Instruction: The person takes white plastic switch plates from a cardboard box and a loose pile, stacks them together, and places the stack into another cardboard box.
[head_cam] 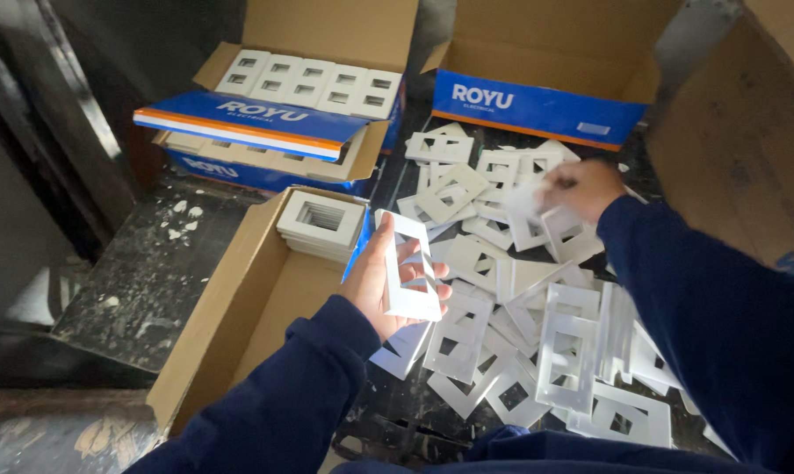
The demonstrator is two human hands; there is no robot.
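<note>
My left hand holds a white rectangular switch cover plate upright, fingers through its opening, just right of an open cardboard box. That box holds a small stack of white plates at its far end. My right hand, blurred, reaches over a heap of loose white plates on the dark table and pinches one plate from the pile. Both arms wear dark blue sleeves.
At the back left stands an open blue-and-orange box filled with rows of white plates. Another blue-fronted carton stands at the back middle. A large cardboard wall rises at the right. The table's dark, paint-flecked edge lies left.
</note>
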